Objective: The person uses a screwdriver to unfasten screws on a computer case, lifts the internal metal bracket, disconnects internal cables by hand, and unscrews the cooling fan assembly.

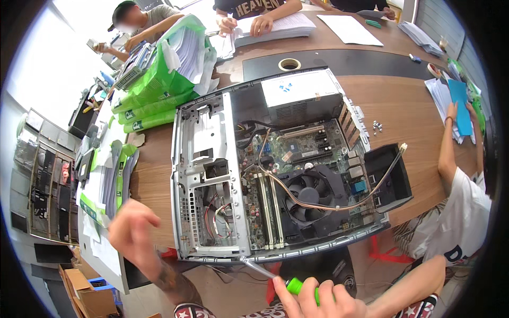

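Observation:
An opened desktop computer case (238, 212) lies on the wooden table before me, its inside facing up. Within it sit a black cooling fan (307, 197), two memory sticks (270, 212), a green circuit board (254, 233) and a power supply (302, 95). A bundled cable (297, 200) arches over the fan. My right hand (323, 299) grips a screwdriver (294, 286) with a green handle; its tip is by the case's near edge. Left of the case, my left hand (135, 230) is raised with curled fingers, slightly blurred; whatever they may hold is hidden.
Loose screws (377, 127) lie right of the case, a tape roll (289, 64) behind it. Green-wrapped paper stacks (159, 90) rise at the left. Other people handle papers (275, 26) across the table; one at the right holds a blue folder (460, 106).

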